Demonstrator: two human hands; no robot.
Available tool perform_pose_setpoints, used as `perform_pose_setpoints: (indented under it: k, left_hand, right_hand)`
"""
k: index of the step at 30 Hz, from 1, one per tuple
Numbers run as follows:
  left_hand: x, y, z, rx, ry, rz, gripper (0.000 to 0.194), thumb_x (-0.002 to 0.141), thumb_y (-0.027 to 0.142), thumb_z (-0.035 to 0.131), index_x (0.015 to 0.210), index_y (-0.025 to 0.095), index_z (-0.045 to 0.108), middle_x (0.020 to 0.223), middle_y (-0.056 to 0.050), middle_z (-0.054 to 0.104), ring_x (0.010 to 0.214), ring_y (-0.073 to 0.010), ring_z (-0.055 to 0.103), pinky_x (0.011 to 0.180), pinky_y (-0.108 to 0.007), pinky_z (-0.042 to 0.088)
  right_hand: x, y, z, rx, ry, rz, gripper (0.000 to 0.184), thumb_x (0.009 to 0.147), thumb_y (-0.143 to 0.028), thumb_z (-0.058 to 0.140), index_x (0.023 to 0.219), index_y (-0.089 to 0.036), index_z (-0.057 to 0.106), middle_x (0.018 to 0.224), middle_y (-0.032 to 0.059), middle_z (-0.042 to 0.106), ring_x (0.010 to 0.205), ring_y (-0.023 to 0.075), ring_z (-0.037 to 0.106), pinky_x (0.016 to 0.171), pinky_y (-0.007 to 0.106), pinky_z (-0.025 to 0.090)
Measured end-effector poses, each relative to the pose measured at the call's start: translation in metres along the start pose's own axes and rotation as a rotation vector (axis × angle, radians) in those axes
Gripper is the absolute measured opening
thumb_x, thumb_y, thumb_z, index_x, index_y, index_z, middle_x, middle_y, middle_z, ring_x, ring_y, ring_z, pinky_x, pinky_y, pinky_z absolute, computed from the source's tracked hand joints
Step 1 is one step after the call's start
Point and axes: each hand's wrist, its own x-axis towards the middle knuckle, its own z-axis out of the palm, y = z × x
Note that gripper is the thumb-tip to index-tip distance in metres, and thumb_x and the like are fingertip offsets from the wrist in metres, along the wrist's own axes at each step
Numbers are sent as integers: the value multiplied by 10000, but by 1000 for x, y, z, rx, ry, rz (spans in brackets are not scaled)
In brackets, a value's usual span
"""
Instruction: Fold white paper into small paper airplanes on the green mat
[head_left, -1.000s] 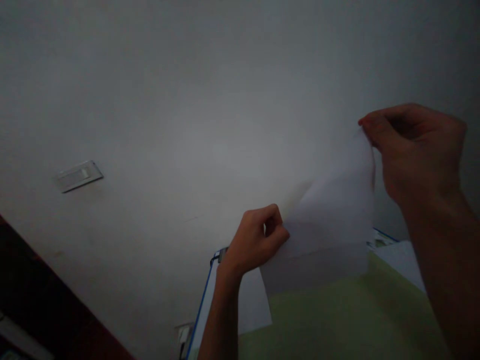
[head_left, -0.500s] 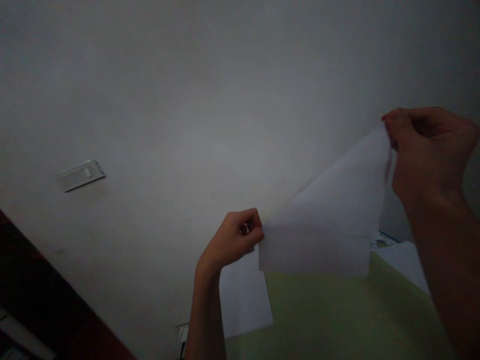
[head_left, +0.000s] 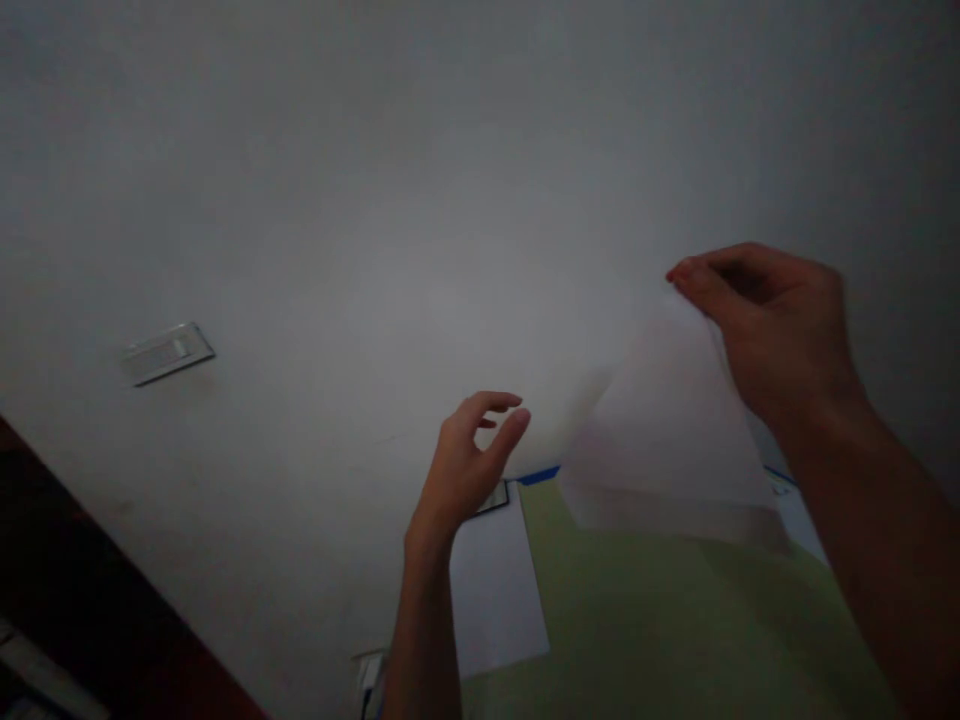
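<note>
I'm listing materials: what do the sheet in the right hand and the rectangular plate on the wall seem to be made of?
The sheet: probably thin paper, white and matte; it hangs loosely from the right hand without visible shine. The wall plate: perhaps moulded plastic, smooth-looking, judging by its crisp straight edges, but the dim picture leaves metal possible.

Held sheet (head_left: 660, 430): right of centre; no writing legible, sheet blurred.
Flat sheet (head_left: 499, 600): lower centre; no text legible.
Wall plate (head_left: 169, 353): left side of frame; no brand or marking legible, too small and dim.
Dark-edged object (head_left: 493, 498): lower centre, partly hidden; unreadable.
Pale item (head_left: 41, 670): lower left corner; too dark to read.
</note>
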Motion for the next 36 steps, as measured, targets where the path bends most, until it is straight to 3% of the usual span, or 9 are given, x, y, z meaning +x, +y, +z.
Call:
perform_pose_setpoints:
  k: [5,11,15,21,24,27,30,33,36]
  left_hand:
    - [0,21,34,-252,-137,57,277,949,365,670,1188,231,710,1305,-103,704,1173,-227,666,1009,-403,533]
    - [-1,26,45,-428,-136,-5,174,908,365,721,919,194,750,925,-53,766,884,-180,714,855,-314,561]
    - [0,29,39,-438,-28,-81,199,879,395,741,872,196,751,872,-36,745,815,-158,679,764,-270,533]
    - [8,16,28,-302,338,-225,227,847,396,748,860,169,751,793,-20,703,678,-125,579,617,-231,463]
    - [11,6,19,-290,386,-254,239,825,390,764,898,163,746,792,-21,702,690,-131,589,622,-234,462]
    - [13,3,10,-204,420,-240,233,835,384,754,911,165,743,818,-29,720,692,-140,607,630,-243,470]
    - [12,9,2,-4,339,-127,125,864,300,734,858,176,751,796,-19,724,675,-139,606,642,-248,463]
    - [8,19,-5,191,143,68,49,879,190,727,839,189,756,782,-7,709,696,-136,608,679,-255,452]
    - [3,26,-8,324,-24,166,85,900,154,716,831,184,755,795,-19,699,738,-150,617,700,-268,444]
  right_hand:
    - [-11,-17,4,33,-288,-39,62,807,-249,822,773,-220,779,771,15,746,692,141,653,642,265,521]
    - [-16,-28,2,18,-357,-110,90,828,-332,814,788,-263,772,828,-2,746,760,167,675,724,316,561]
    - [-16,-29,4,-18,-380,-89,147,891,-379,744,990,-280,787,905,22,761,847,199,701,789,369,579]
    - [-25,-26,19,-110,-361,-171,474,850,-365,778,1304,-290,662,1136,67,732,1027,245,689,857,421,582]
    - [-33,-32,26,-141,-413,-238,376,877,-347,749,1241,-274,688,1112,71,723,976,236,684,818,398,571]
    - [-39,-37,31,-175,-602,-286,158,928,-322,688,1051,-236,737,996,59,724,827,199,669,707,339,537]
    - [-44,-38,33,-268,-699,-462,106,955,-263,648,983,-215,738,966,68,717,867,213,645,750,352,493]
    - [-48,-38,32,-469,-711,-678,107,940,-221,662,1002,-223,749,1061,87,732,1048,280,593,872,427,411]
    - [-52,-38,31,-617,-784,-752,99,910,-201,687,970,-235,758,1113,64,754,1107,298,566,922,464,330]
